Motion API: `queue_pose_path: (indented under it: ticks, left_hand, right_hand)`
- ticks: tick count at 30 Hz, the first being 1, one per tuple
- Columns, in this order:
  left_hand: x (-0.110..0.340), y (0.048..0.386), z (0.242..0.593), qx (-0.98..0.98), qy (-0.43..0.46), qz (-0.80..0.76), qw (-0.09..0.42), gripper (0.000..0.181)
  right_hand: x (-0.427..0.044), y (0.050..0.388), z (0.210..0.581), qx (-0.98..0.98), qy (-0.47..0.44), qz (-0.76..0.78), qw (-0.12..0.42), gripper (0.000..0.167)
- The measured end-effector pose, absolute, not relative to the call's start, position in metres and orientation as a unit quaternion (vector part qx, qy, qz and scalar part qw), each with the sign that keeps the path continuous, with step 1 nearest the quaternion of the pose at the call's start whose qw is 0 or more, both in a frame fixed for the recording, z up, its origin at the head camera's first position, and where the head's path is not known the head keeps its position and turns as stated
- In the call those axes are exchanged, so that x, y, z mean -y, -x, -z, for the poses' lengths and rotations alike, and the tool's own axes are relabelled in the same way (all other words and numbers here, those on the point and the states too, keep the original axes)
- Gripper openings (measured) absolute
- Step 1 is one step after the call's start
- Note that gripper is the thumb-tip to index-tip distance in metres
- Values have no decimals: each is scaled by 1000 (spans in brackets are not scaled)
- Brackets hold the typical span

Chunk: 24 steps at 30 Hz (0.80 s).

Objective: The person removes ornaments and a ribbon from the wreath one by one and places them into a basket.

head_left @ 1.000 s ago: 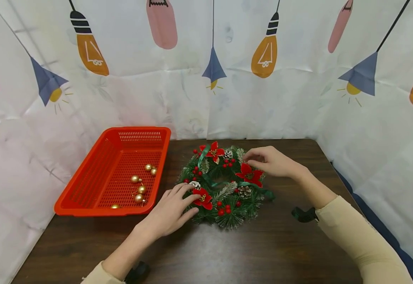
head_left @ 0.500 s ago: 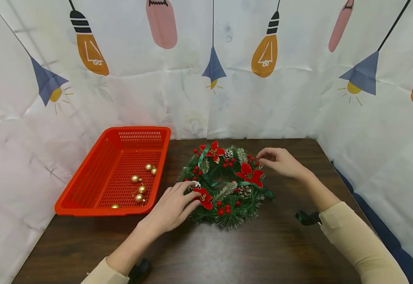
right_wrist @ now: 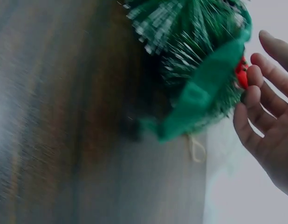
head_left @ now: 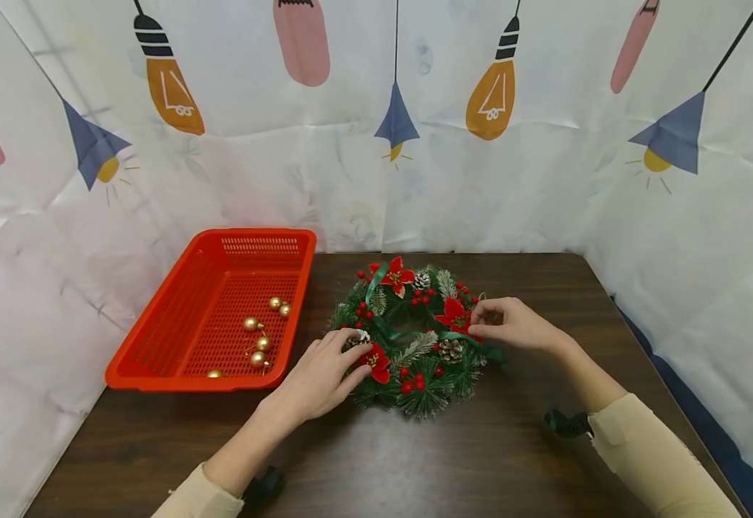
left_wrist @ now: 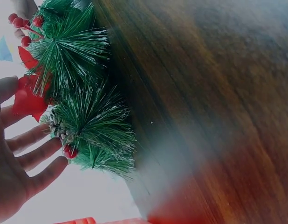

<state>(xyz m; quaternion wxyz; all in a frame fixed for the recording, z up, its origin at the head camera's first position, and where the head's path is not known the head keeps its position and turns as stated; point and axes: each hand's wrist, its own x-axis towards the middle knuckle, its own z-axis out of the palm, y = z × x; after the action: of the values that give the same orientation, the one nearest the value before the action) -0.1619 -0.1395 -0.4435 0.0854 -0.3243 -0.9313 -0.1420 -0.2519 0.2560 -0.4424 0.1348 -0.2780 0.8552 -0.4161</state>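
Observation:
A green wreath (head_left: 424, 388) with red poinsettias, berries, pine cones and a green ribbon lies on the table. My left hand (head_left: 318, 374) rests at its near left side, fingers spread over a poinsettia (head_left: 376, 362) and a pine cone. In the left wrist view the fingers (left_wrist: 37, 156) look loosely extended against the needles. My right hand (head_left: 512, 324) is at the right side, thumb and fingertips by another poinsettia (head_left: 455, 316). The right wrist view shows its fingers (right_wrist: 263, 109) slightly bent, thumb apart, beside the loose ribbon (right_wrist: 204, 93); whether they touch a petal is unclear.
A red plastic basket (head_left: 221, 288) stands left of the wreath, with several gold ball ornaments (head_left: 258, 360) inside. The dark wooden table (head_left: 480, 460) ends at a printed cloth backdrop (head_left: 350, 180). A small twine loop (right_wrist: 196, 149) sticks out at the wreath's edge.
My right hand has moved from the wreath's upper right, outward and then down toward the right poinsettia. The left hand has stayed almost in place. The head view has shifted slightly.

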Motion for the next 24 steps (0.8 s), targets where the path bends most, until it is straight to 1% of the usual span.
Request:
queue_pose_path:
  ticks: [5, 11, 24]
  left_hand:
    - [139, 161, 444, 932, 323, 141, 89, 38]
    - [138, 162, 445, 931, 325, 137, 89, 38]
    - [137, 162, 442, 931, 325, 139, 88, 36]
  right_hand:
    - [-250, 243, 447, -850, 284, 428, 120, 14]
    - [-248, 237, 448, -861, 296, 404, 89, 14]
    - [-248, 235, 456, -844, 326, 419, 77, 8]
